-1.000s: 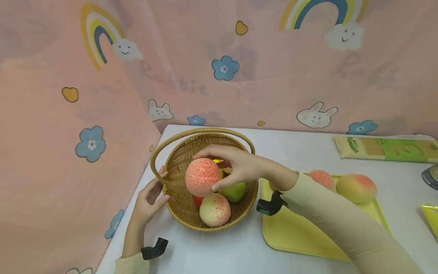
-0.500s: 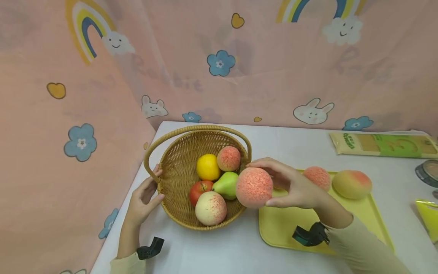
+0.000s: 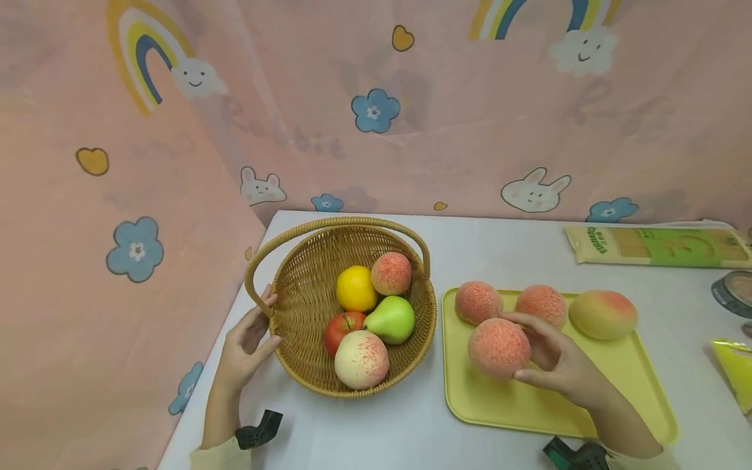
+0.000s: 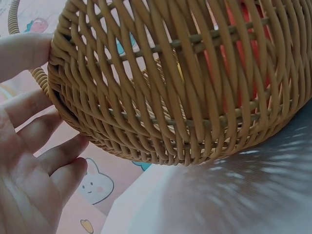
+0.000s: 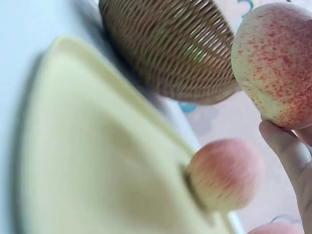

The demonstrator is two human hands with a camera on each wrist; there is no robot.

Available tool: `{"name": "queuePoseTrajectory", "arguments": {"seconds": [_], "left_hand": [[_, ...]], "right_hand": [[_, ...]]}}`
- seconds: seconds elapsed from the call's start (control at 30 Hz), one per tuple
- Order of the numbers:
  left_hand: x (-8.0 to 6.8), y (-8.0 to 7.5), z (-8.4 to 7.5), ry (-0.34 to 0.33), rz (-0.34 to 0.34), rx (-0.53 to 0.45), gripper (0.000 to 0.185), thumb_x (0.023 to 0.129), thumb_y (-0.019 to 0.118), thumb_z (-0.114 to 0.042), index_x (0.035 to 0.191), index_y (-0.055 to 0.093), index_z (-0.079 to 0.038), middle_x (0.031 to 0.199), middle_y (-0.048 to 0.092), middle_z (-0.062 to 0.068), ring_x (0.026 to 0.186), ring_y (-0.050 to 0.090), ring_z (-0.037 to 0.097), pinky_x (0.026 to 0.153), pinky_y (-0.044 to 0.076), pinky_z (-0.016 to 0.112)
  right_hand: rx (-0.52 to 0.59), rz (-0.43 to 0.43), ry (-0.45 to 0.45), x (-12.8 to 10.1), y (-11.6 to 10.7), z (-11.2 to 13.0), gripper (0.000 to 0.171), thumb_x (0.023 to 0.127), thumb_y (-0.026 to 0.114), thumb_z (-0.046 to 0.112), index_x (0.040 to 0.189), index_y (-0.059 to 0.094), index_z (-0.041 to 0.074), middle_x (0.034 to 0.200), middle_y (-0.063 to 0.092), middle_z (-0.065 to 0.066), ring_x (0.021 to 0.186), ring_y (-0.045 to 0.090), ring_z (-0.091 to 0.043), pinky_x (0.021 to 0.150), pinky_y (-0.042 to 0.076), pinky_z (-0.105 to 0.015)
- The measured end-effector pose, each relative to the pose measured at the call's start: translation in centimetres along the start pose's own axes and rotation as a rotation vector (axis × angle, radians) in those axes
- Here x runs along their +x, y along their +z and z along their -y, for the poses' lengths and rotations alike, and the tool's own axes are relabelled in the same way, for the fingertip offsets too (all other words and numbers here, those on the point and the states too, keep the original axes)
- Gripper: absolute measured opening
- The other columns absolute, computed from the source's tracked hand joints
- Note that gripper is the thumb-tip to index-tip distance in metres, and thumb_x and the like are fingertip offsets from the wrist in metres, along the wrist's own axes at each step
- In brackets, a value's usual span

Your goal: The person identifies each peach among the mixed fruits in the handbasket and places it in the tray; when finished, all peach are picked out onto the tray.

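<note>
**Peach held low over the tray, basket steadied**

The peach [image 3: 499, 347] sits in the right hand [image 3: 561, 365], fingers curled round its far side and thumb under the near side, so the fruit is cupped rather than pinched at the tips. It hangs low over the front left part of the yellow tray [image 3: 640, 418]; whether it touches the tray yet cannot be told, though the right wrist view shows a gap of air beneath it. Two more peaches [image 3: 478, 301] [image 3: 541, 304] and a mango [image 3: 603, 314] lie along the tray's far edge, leaving the nearer space free for this one.

The left hand [image 3: 249, 339] rests against the basket [image 3: 305, 365] near the root of its handle, fingers loosely spread along the weave and thumb up by the rim, seemingly to keep it from sliding. Inside lie a lemon [image 3: 356, 288], a pear [image 3: 390, 319], an apple [image 3: 343, 326] and two peaches.

Half a second ago the peach was at the basket's right rim; now it is well over the tray. The left hand has not moved.
</note>
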State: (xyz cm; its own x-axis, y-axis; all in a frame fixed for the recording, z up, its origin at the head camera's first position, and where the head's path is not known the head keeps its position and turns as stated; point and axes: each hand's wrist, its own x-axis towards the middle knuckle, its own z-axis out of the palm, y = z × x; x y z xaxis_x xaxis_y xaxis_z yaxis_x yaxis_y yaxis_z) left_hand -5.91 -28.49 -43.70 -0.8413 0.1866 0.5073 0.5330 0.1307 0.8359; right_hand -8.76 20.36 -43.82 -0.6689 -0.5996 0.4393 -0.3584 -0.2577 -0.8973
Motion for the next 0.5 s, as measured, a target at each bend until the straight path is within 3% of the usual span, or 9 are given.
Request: {"name": "queuePoseTrajectory", "arguments": {"seconds": [0.2, 0.5], "left_hand": [[0.0, 0.1, 0.0, 0.002, -0.001, -0.002, 0.059, 0.080, 0.054, 0.020, 0.135, 0.035, 0.019, 0.151, 0.018, 0.033, 0.142, 0.031, 0.020, 0.112, 0.031, 0.021], [-0.2, 0.1, -0.2, -0.078, -0.017, 0.037, 0.060, 0.079, 0.054, 0.020, 0.136, 0.037, 0.016, 0.153, 0.021, 0.025, 0.140, 0.034, 0.014, 0.111, 0.032, 0.019]], "right_hand": [[-0.055, -0.008, 0.168, -1.4, 0.0, -1.5, 0.069, 0.078, 0.056, -0.024, 0.140, 0.027, -0.012, 0.143, 0.041, 0.002, 0.123, 0.049, -0.005, 0.095, 0.047, -0.017], [-0.095, 0.018, 0.296, -2.0, 0.1, -3.0, 0.067, 0.083, 0.062, -0.012, 0.141, 0.029, -0.009, 0.139, 0.045, 0.008, 0.122, 0.051, -0.002, 0.093, 0.049, -0.018]]}}
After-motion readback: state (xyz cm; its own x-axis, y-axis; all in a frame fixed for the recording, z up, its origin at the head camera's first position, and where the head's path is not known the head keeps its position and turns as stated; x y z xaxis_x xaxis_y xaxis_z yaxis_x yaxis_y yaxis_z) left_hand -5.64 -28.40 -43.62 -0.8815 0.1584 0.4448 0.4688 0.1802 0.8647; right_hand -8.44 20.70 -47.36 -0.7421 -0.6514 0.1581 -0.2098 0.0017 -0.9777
